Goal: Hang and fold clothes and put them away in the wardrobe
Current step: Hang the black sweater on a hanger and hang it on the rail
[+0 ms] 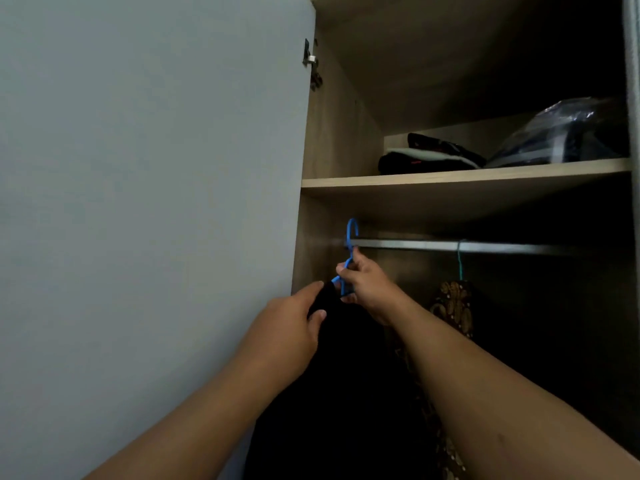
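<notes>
Your blue hanger (350,242) has its hook over the metal rail (450,244) at the far left end of the wardrobe (332,147), so the black garment (346,375) draped from it looks all but hung. Your right hand (363,285) pinches the hanger's neck just under the rail, fingers curled around the blue plastic, while your left hand (294,327) grips the dark cloth at the shoulder, thumb and fingers closed on the fabric. Whether the hook is seated fully you cannot tell from here, since the garment hides the hanger's arms. Further along the rail a teal hanger (460,261) already carries a brown patterned garment (452,306), and on the shelf (450,176) above lie folded dark clothes (429,155) beside a plastic-wrapped bundle (568,133), so part of the putting away seems done. What remains here, by my judgement, is to settle the cloth square on the hanger and let go; any clothes left to fold are out of sight.
</notes>
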